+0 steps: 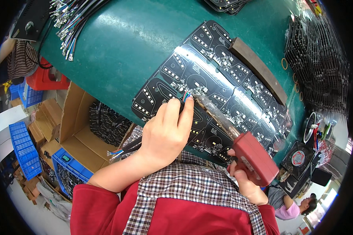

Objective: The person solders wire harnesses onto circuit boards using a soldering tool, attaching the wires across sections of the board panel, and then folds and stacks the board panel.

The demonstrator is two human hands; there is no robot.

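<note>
My left hand [166,127] is closed round a black-sheathed cable, pinching it near its thin coloured wires [187,95]. The cable's other end, with loose wire ends [115,153], sticks out below the hand. In my right hand [244,178] is a red soldering gun [256,158], gripped by its handle. Its long metal barrel slants up and left, with the tip close beside the wires; whether they touch cannot be made out. Under both lies a panel of black circuit boards [186,72] bearing rows of small pale parts. A dark bar [259,70] rests along the panel's far right edge.
The green table [117,47] carries a bundle of cables [72,29] at far left and stacked boards [317,58] at right. A small fan [298,158] stands at the right. Left of me are an open cardboard box [88,143], blue crates [24,149] and a red stool [47,78]. Other people sit nearby.
</note>
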